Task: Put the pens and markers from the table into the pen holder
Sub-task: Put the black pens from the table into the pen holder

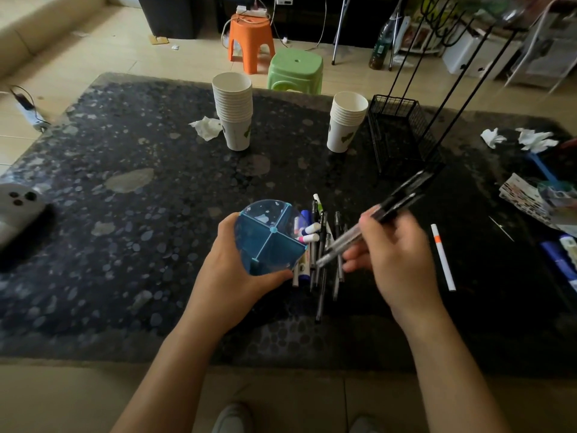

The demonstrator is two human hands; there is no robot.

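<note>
My left hand grips a clear blue pen holder with three compartments, tilted toward me above the dark table. Two white-capped markers stick out of its right compartment. My right hand is closed around a bundle of pens, black and clear ones, slanting from lower left to upper right, their lower tips close to the holder's right rim. Several black pens and markers lie in a heap on the table between my hands. A white pen with an orange band lies alone to the right.
Two stacks of paper cups stand at the back, with a black wire basket to their right. Crumpled tissues and clutter lie about. A grey device sits at the left edge.
</note>
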